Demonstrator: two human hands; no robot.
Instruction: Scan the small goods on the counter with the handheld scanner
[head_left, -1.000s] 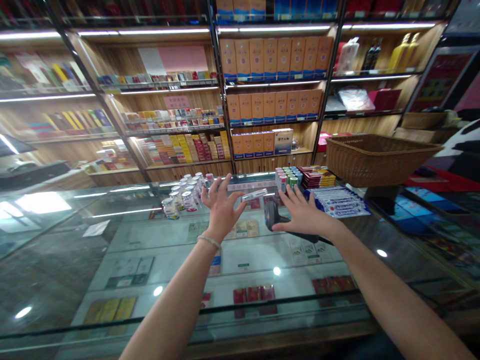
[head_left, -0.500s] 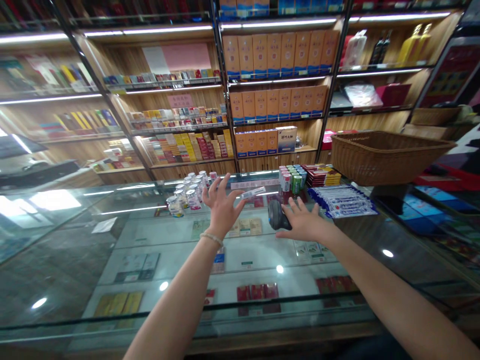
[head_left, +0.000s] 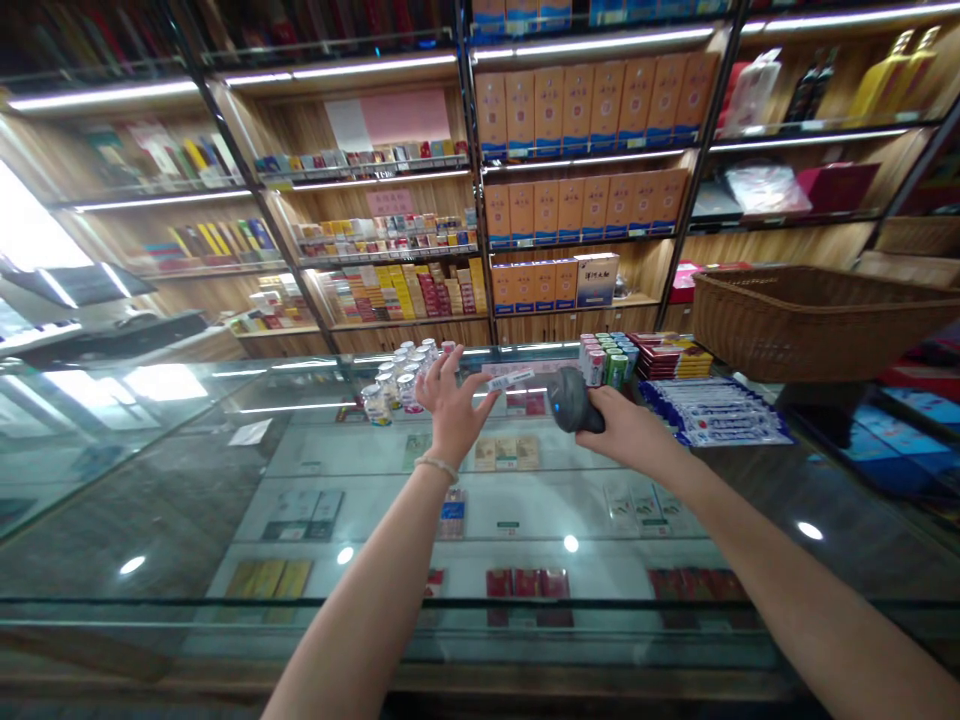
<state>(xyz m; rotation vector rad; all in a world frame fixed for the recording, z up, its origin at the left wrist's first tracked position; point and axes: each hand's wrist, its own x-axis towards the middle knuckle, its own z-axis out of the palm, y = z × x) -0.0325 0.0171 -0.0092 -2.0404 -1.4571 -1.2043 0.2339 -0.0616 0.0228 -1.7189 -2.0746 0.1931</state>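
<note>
My left hand (head_left: 456, 412) pinches one end of a slim white pack (head_left: 513, 379) with dark printing on it, held above the glass counter (head_left: 360, 500). What the pack contains cannot be made out. In my right hand (head_left: 634, 432) is a dark grey barcode scanner (head_left: 573, 402), gripped by its handle, with a small blue light on its side. Its head is lifted and faces the pack, close to its right end. Several small white bottles (head_left: 390, 385) stand in a cluster just left of my left hand.
Behind my right hand are small coloured cans (head_left: 616, 366), stacked red packs (head_left: 667, 356) and blue-and-white packets (head_left: 720, 410). A wicker basket (head_left: 810, 325) stands at the right. Shelves with orange boxes (head_left: 592, 208) line the back wall. A white paper (head_left: 250, 432) lies on the left.
My right hand has closed around the scanner's handle and raised it towards the pack. My left hand still holds the pack. The view has swung slightly left.
</note>
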